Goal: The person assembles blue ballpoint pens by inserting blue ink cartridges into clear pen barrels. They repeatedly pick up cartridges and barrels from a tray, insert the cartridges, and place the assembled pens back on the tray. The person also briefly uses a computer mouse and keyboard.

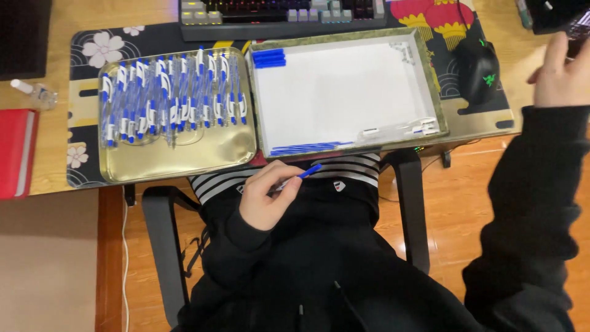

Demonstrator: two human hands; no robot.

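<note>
red book: flat red book (15, 152) at far-left desk edge, partly cropped.
small bottle: clear small bottle with white cap (34, 92) lying on the wooden desk, just beyond the book.
desk mat: dark floral-print desk mat (98, 46) under both trays.
gold tray: shiny gold metal tray with rounded corners (178, 163) on the mat's left half, near edge overhanging the desk.
pens in tray: row of clear-barrelled pens with blue caps and clips (175, 98), side by side across the tray's far half; near half bare.
left hand: left hand (267, 195) over the lap, just near of the desk edge, fingers curled around a pen, pinch-style hold.
held pen: slim clear pen with blue end (302, 175), blue end pointing right and far, toward the white tray's near edge.
white tray: rectangular white-floored tray with greenish rim (430, 80), right of the gold tray, touching it.
tray contents: blue caps (268, 58) stacked in far-left corner; thin blue refills (310, 148) along near edge; a few clear parts (415, 128) near-right corner.
keyboard: backlit keyboard (283, 15) beyond the trays.
mouse: black computer mouse (476, 71) right of the white tray.
right hand: right hand (559, 74) raised at far right, well apart from the trays, against a dark object at the frame corner; cannot tell how open it is or whether it holds anything.
</note>
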